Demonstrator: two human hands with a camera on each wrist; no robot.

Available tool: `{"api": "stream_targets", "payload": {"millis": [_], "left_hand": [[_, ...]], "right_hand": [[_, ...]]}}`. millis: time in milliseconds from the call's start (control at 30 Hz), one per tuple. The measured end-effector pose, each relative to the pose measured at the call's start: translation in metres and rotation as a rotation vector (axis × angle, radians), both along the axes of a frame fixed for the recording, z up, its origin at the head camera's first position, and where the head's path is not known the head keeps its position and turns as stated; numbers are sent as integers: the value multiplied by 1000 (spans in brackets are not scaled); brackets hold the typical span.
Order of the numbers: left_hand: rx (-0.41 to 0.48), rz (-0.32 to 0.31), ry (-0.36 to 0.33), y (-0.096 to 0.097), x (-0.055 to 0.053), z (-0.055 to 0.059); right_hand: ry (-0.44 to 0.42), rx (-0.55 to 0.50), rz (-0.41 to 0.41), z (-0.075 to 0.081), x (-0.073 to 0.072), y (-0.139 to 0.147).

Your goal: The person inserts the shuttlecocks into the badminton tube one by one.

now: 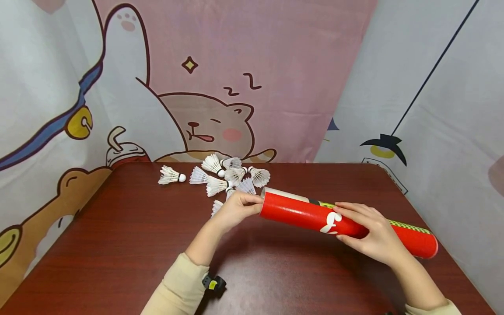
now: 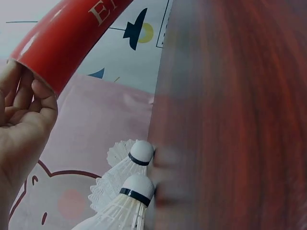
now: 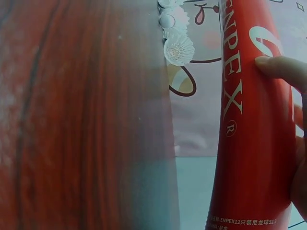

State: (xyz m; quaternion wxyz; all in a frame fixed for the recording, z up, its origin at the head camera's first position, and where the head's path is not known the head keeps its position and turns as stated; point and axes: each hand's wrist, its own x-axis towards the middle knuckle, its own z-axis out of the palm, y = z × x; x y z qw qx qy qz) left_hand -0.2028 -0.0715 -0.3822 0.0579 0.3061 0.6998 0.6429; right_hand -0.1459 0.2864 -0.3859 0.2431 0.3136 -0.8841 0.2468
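Observation:
A long red shuttlecock tube (image 1: 299,214) lies tilted across the space above the table's right half, its open end toward the left. My right hand (image 1: 372,229) grips it around the middle, thumb on the near side and fingers over the top. At the open end is my left hand (image 1: 232,213), its fingertips reaching inside the mouth in the left wrist view. The tube wall hides those fingertips, and I cannot tell whether they hold anything. Printed lettering runs along the tube (image 3: 254,153) in the right wrist view.
Several white shuttlecocks (image 1: 216,186) lie in a loose cluster at the back of the dark red-brown table (image 1: 130,249), behind my left hand. One shuttlecock (image 1: 170,175) lies apart to their left. A cartoon-printed curtain (image 1: 275,87) hangs behind the table.

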Motion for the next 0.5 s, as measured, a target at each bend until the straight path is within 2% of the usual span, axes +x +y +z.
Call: {"api": "stream_targets", "payload": {"millis": [267, 367, 500], "left_hand": [[89, 85, -17, -20, -6, 12], [92, 182, -4, -33, -8, 18], [90, 349, 9, -56, -14, 23]], "right_hand": [[-38, -47, -35, 3, 3, 2], [-37, -41, -42, 3, 3, 3], [-42, -42, -41, 2, 3, 3]]}}
